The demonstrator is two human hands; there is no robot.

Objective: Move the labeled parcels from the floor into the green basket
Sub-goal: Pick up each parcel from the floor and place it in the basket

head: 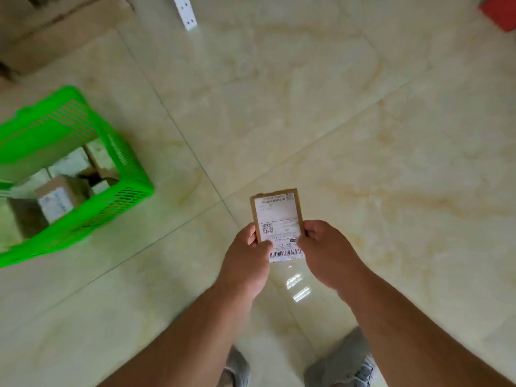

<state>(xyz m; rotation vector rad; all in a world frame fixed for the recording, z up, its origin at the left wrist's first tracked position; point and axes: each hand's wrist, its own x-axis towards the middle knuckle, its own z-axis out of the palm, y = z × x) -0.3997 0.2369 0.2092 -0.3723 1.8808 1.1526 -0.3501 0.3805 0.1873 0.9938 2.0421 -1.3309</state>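
Left hand [248,254] and right hand [325,252] both pinch one labeled cardboard parcel [276,216], held above tiled floor [335,121]; green basket [131,174], parcels inside, well left.

Two hands are showing, the left hand [249,254] and the right hand [324,250], and between them they are holding one parcel [276,216]. One green basket [134,174] is standing on the floor, and at least two labeled parcels are lying in it, one [60,199] clearer than the other [102,156]; blur is hiding any others. One large carton [55,32] is sitting at top left, one white strip [185,11] at top centre, and one red thing [499,12] at top right.
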